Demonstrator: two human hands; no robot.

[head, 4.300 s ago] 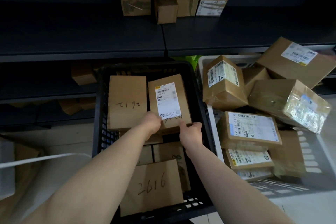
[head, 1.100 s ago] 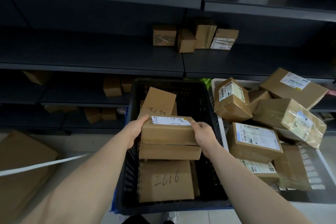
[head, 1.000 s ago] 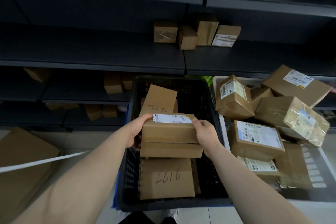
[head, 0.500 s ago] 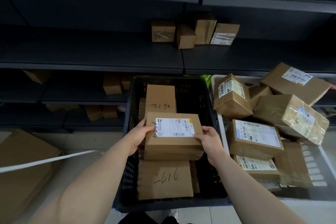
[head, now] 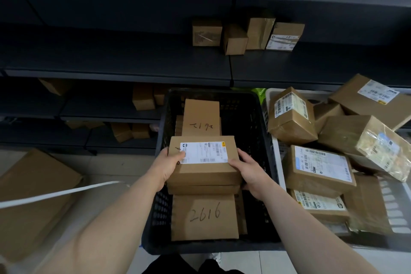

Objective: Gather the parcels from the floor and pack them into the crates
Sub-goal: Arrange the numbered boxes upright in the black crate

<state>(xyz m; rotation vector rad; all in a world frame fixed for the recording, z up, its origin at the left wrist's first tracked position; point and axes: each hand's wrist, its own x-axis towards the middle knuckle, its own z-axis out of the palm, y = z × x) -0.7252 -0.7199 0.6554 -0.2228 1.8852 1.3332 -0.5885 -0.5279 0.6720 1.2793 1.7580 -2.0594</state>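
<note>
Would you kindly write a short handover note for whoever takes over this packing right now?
Hands: left hand and right hand each grip an end of the labelled parcel, low inside the black crate, on top of a plain parcel.
Done: the black crate holds several parcels, including the parcel marked 2616; the white crate is heaped full.
Left: let go of this parcel; a large brown box lies on the floor at the left, perhaps next.

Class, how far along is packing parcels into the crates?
Done: the white plastic crate is heaped with brown cardboard parcels; the black plastic crate holds several. In hand: left hand and right hand grip a labelled brown box over it. Left: possibly the cardboard carton on the floor.
</note>
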